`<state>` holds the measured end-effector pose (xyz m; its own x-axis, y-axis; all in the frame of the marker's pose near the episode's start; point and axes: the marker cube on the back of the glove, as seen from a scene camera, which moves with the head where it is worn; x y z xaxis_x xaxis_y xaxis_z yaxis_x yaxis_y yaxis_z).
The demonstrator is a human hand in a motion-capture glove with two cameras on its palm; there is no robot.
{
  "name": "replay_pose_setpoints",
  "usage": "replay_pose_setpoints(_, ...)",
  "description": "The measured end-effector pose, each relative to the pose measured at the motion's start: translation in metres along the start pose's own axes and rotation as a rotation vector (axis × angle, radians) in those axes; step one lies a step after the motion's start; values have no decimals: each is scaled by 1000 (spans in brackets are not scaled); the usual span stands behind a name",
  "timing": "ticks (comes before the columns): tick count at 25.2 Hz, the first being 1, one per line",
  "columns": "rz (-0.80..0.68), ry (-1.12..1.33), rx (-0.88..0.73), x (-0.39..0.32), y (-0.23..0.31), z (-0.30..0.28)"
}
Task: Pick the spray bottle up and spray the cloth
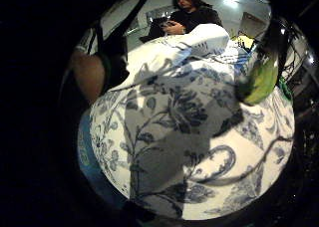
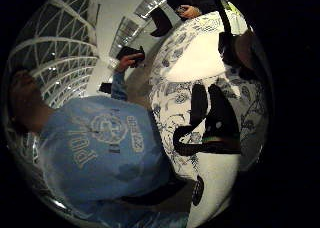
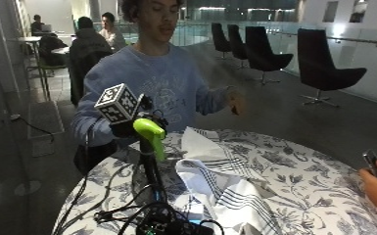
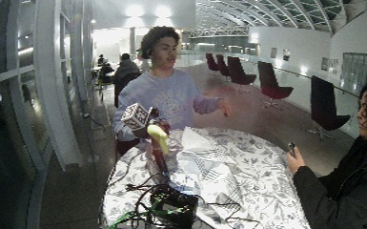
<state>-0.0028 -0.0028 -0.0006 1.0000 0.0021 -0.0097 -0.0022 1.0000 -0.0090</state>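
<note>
In the outside view my gloved right hand (image 3: pixel 125 129) is curled round the neck of the spray bottle (image 3: pixel 150 131), just behind its bright green head. The bottle's slim dark body reaches down toward the table; I cannot tell whether its base touches. The nozzle points toward the cloth (image 3: pixel 223 183), a white towel with blue stripes, crumpled on the floral table (image 3: pixel 292 166) to the bottle's right. The little finger side palm view shows the green head (image 1: pixel 261 77) close by, above the table (image 1: pixel 199 137), with the cloth (image 1: pixel 199 43) beyond. The bare left hand (image 3: pixel 235 103) is raised off the table.
A black device with tangled cables (image 3: pixel 162 223) lies at the table's near edge, right below the bottle. The floral tablecloth (image 4: pixel 253 191) stretches bare to the right of the cloth. Dark chairs (image 3: pixel 325 68) stand well behind the table.
</note>
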Motion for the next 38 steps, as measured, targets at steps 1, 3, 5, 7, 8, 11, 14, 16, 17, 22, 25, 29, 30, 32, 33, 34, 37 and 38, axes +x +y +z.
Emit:
replay_pose_setpoints(1,-1,3,-3,-1,-1,0)
replay_pose_setpoints(3,-5,13,-15,-5,-3,-1)
replay_pose_setpoints(5,-8,26,-28,-10,-5,-3)
replay_pose_setpoints(7,-5,37,-40,-13,-7,-4)
replay_pose_setpoints(8,-1,43,-45,-14,-8,-4)
replay_pose_setpoints(11,4,57,-61,-15,-12,-4)
replay_pose_setpoints(14,5,69,-78,-16,-14,-3)
replay_pose_setpoints(16,11,74,-81,-15,-15,-4)
replay_pose_setpoints(17,14,76,-80,-14,-16,-4)
replay_pose_setpoints(22,36,57,-75,-9,-14,-6)
replay_pose_setpoints(25,63,18,-73,-4,-11,-9)
replay_pose_setpoints(29,117,-66,-35,6,-5,-20)
replay_pose_setpoints(30,140,-104,-15,11,-3,-24)
replay_pose_setpoints(32,199,-217,34,24,0,-32)
replay_pose_setpoints(33,233,-290,61,31,3,-37)
replay_pose_setpoints(34,268,-369,89,39,6,-40)
replay_pose_setpoints(37,367,-563,168,64,15,-51)
replay_pose_setpoints(38,393,-594,188,71,18,-53)
